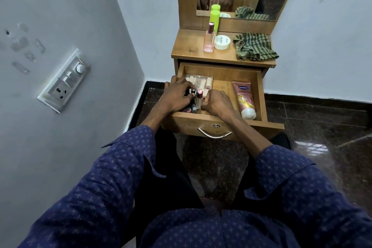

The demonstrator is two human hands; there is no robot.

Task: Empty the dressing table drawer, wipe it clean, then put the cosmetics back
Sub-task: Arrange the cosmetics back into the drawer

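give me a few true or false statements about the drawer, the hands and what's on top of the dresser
1. The drawer is pulled open. True.
2. The pink lotion tube lies on the tabletop. False: it lies in the drawer's right side.
3. Both hands, left hand and right hand, are inside the drawer. True.
4. The striped cloth is in the drawer. False: it sits on the tabletop.
5. A green bottle stands on the tabletop. True.

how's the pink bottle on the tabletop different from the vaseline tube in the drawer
The pink bottle stands upright on the tabletop; the Vaseline tube lies flat in the drawer. The bottle is clear and squarish with a metallic pink cap; the tube is opaque with a white cap. Both are pink, and neither hand touches them.
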